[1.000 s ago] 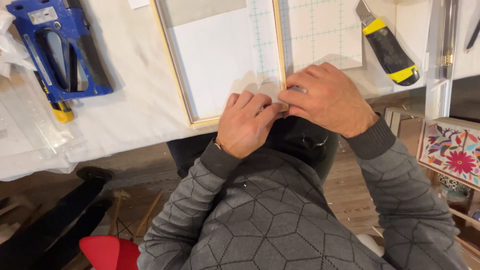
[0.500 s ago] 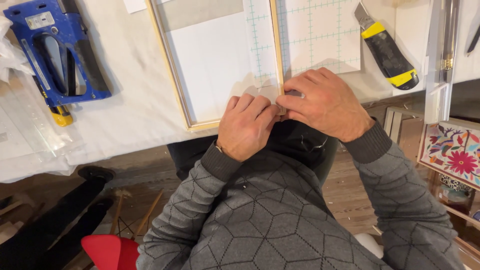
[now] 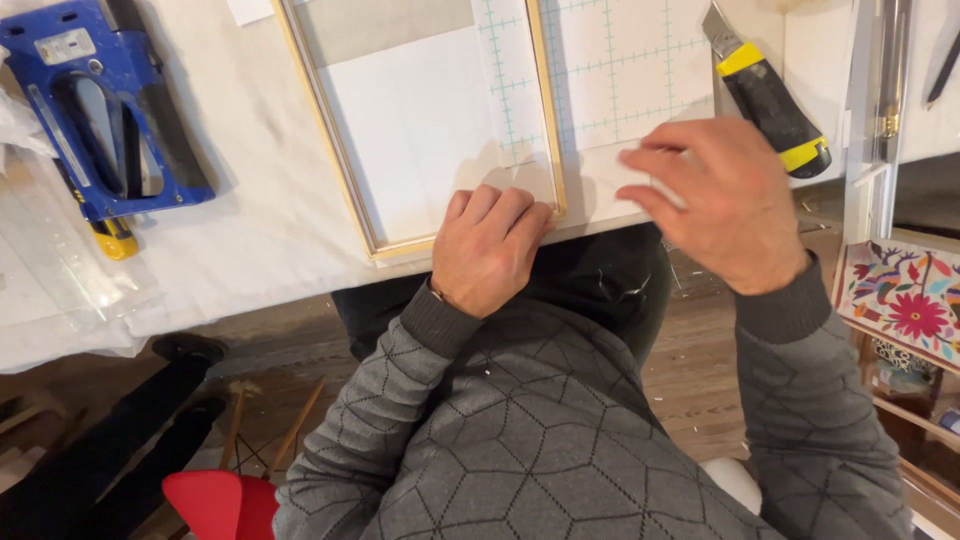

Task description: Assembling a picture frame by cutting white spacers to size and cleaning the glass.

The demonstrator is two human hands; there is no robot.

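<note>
My left hand (image 3: 490, 250) presses flat on the frame (image 3: 545, 120) corner at the table (image 3: 250, 200) edge, fingers together, clamped on nothing. My right hand (image 3: 725, 205) hovers just beside it, fingers loosely spread, holding nothing. To do this well I'd say keep the left palm pinning the corner so the frame can't slide, and work close to the corner. Count: one frame, one gridded mat (image 3: 630, 70), one knife (image 3: 765, 95), one blue stapler (image 3: 100, 110).

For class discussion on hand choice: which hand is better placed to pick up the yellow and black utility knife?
The right hand: it hovers open beside the utility knife, while the left hand presses the wooden frame corner.
</note>
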